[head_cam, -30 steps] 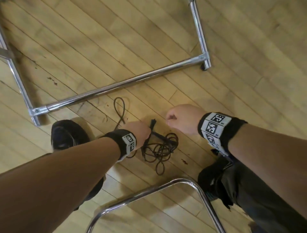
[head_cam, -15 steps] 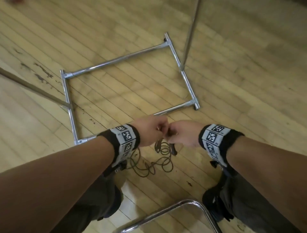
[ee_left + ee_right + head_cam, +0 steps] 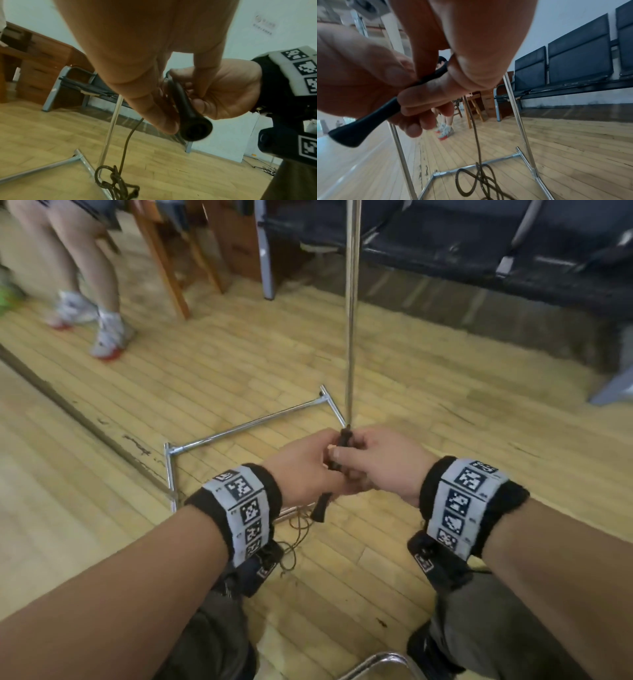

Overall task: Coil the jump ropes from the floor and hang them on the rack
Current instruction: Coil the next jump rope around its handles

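Note:
My left hand (image 3: 308,470) and right hand (image 3: 380,463) meet at waist height, and both grip the black jump rope handle (image 3: 343,440). Its flared end (image 3: 320,508) sticks out below my left hand. In the left wrist view my left fingers (image 3: 163,121) lie along the handle (image 3: 185,108). The dark rope (image 3: 476,135) hangs from the hands to a tangled pile (image 3: 476,182) on the wooden floor. The chrome rack's upright pole (image 3: 351,320) and floor frame (image 3: 246,426) stand just beyond my hands.
Another person's legs in white sneakers (image 3: 106,333) stand at the far left. Wooden furniture legs (image 3: 171,268) and a row of dark bench seats (image 3: 479,251) line the back. A curved chrome tube (image 3: 376,659) lies by my feet.
My hands have come together and risen from the floor with the handle. The rope now hangs down instead of lying in a pile, and the view has tilted up.

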Available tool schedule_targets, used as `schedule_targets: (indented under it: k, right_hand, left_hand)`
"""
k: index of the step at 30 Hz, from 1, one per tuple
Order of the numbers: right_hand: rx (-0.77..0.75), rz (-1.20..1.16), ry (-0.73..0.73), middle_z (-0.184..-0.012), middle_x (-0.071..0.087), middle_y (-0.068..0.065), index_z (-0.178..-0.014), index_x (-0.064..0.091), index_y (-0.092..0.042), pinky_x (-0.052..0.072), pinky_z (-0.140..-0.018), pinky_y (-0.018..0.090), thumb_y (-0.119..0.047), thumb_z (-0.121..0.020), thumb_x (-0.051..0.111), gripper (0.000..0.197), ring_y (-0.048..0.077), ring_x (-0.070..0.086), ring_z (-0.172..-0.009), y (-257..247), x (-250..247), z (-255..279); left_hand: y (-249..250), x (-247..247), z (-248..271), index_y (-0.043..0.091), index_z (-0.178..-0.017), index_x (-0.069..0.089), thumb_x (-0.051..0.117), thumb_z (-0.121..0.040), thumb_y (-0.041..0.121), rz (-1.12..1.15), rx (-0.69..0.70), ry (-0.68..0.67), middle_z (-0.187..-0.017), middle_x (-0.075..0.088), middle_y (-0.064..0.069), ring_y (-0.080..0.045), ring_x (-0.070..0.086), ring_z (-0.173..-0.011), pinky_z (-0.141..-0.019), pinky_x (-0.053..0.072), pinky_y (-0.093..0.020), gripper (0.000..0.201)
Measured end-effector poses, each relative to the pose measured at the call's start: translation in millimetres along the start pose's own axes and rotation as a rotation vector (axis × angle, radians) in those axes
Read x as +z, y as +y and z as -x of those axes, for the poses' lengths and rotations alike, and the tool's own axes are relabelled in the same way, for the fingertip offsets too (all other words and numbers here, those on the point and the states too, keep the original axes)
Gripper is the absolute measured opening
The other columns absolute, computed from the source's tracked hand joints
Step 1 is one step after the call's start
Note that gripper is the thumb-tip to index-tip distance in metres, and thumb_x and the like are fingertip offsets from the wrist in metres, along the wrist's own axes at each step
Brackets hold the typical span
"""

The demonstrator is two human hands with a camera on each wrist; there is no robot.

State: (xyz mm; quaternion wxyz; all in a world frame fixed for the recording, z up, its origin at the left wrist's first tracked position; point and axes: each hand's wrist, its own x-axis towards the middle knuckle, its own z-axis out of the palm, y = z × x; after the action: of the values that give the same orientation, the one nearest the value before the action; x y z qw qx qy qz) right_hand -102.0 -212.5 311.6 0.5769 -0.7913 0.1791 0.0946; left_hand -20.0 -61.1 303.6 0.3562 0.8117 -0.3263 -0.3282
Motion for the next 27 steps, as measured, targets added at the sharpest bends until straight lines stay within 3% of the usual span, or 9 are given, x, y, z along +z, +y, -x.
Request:
schedule_targets:
  k: [3, 6, 8, 10, 13, 15, 19, 23, 27]
  right_hand:
    - [-0.073, 0.209, 0.092, -0.076, 0.077, 0.003, -0.09, 0.071, -0.013, 0.064, -0.068, 0.04, -0.035, -0.1, 0.06, 0.027, 0.018, 0.076, -0.069, -15, -10, 5]
    - [-0.158, 0.391, 0.328, -0.089, 0.071, -0.008, -0.096, 0.065, -0.029, 0.052, -0.068, 0.03, -0.033, -0.096, 0.059, 0.008, 0.011, 0.068, -0.082, -21, -27, 0]
    - [-0.152, 0.199, 0.199, -0.108, 0.069, -0.012, -0.112, 0.065, -0.032, 0.046, -0.084, 0.028, -0.026, -0.094, 0.06, 0.02, 0.005, 0.063, -0.103, -15, -32, -7]
    - [-0.147, -0.061, -0.002, -0.115, 0.073, -0.006, -0.117, 0.069, -0.026, 0.047, -0.099, 0.037, -0.022, -0.09, 0.061, 0.028, 0.013, 0.066, -0.113, -8, -29, -13]
    - [-0.128, -0.326, -0.128, -0.095, 0.075, 0.01, -0.108, 0.071, -0.011, 0.059, -0.094, 0.041, -0.018, -0.087, 0.063, 0.024, 0.027, 0.074, -0.097, 4, -21, -25]
    - [-0.094, -0.252, -0.168, -0.085, 0.073, 0.01, -0.103, 0.071, -0.004, 0.061, -0.083, 0.035, -0.021, -0.096, 0.062, 0.02, 0.025, 0.074, -0.084, 16, -18, -35]
    - [0.023, 0.266, -0.213, -0.09, 0.076, -0.003, -0.096, 0.072, -0.023, 0.05, -0.079, 0.031, -0.042, -0.104, 0.051, 0.03, 0.012, 0.071, -0.087, 50, -15, -56]
    - [0.14, 0.914, -0.366, -0.095, 0.071, 0.001, -0.1, 0.068, -0.016, 0.052, -0.078, 0.036, -0.035, -0.109, 0.037, 0.037, 0.02, 0.064, -0.086, 79, -14, -69]
    - [0.191, 0.669, -0.188, -0.083, 0.067, -0.001, -0.094, 0.067, -0.015, 0.052, -0.07, 0.032, -0.039, -0.106, 0.043, 0.036, 0.015, 0.058, -0.071, 75, -17, -76]
  left_hand:
    - [16, -2, -1, 0.02, -0.111, 0.063, 0.059, -0.09, -0.002, 0.052, 0.0, 0.042, -0.097, 0.076, -0.002, -0.018, 0.077, -0.083, -0.071, 0.061, -0.031, 0.031]
    - [19, -10, -9, 0.018, -0.108, 0.071, 0.054, -0.084, 0.0, 0.263, -0.05, 0.096, -0.084, 0.078, 0.003, -0.015, 0.073, -0.068, -0.059, 0.052, -0.034, 0.034]
    - [18, -15, -15, 0.013, -0.094, 0.072, 0.058, -0.073, 0.009, 0.422, -0.038, 0.099, -0.07, 0.069, 0.0, -0.016, 0.059, -0.055, -0.048, 0.041, -0.029, 0.025]
    - [15, -17, -20, 0.012, -0.084, 0.069, 0.065, -0.077, 0.016, 0.621, -0.038, 0.067, -0.063, 0.057, 0.0, -0.015, 0.046, -0.05, -0.042, 0.035, -0.025, 0.01]
    - [10, -26, -24, 0.02, -0.068, 0.055, 0.063, -0.097, 0.046, 0.886, 0.023, 0.06, -0.055, 0.036, 0.005, -0.013, 0.031, -0.043, -0.039, 0.026, -0.023, 0.04]
    - [9, -41, -25, 0.018, -0.062, 0.049, 0.053, -0.103, 0.052, 1.047, 0.092, 0.142, -0.049, 0.03, 0.006, -0.011, 0.029, -0.039, -0.038, 0.025, -0.022, 0.054]
    - [7, -73, -21, 0.015, -0.065, 0.051, 0.047, -0.106, 0.04, 1.331, 0.195, 0.26, -0.045, 0.036, 0.007, -0.008, 0.033, -0.036, -0.036, 0.026, -0.022, 0.049]
    - [-6, -97, -17, 0.017, -0.078, 0.072, 0.046, -0.107, 0.033, 1.436, 0.259, 0.444, -0.068, 0.064, 0.005, -0.006, 0.041, -0.044, -0.044, 0.033, -0.02, 0.042]
    - [-25, -96, -21, 0.015, -0.119, 0.077, 0.061, -0.1, 0.031, 1.14, 0.107, 0.645, -0.12, 0.079, 0.0, -0.01, 0.057, -0.062, -0.059, 0.051, -0.024, 0.03]
